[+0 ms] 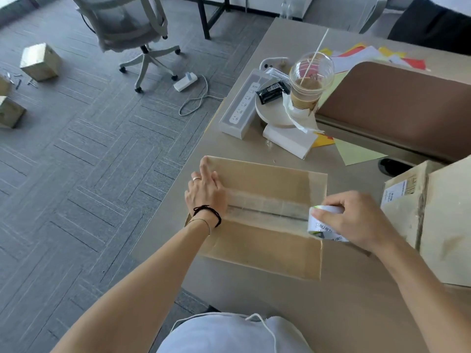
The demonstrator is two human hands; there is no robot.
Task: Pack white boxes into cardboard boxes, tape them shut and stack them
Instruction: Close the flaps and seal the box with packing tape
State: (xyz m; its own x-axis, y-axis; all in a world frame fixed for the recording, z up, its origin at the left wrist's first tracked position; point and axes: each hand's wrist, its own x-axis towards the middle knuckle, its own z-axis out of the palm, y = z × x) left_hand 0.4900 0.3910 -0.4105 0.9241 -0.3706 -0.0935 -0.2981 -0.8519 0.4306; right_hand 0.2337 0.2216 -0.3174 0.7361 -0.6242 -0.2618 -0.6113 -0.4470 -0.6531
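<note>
Pinning the taped seam of the cardboard box [260, 217] on the desk [344, 301] with your flat, open left hand [205, 192], your right hand [356, 220] clasps the tape roll [321, 224]; stiff, probably light, so grip its side walls.

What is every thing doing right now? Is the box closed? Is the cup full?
cardboard box: flaps closed, clear tape along the seam.
tape roll: gripped, at the right end of the seam.
left hand: flat, pressing the tape down.
right hand: holding the roll.
plastic cup: lidded, part full, straw in.
office chair: upright, nobody in it.
</note>
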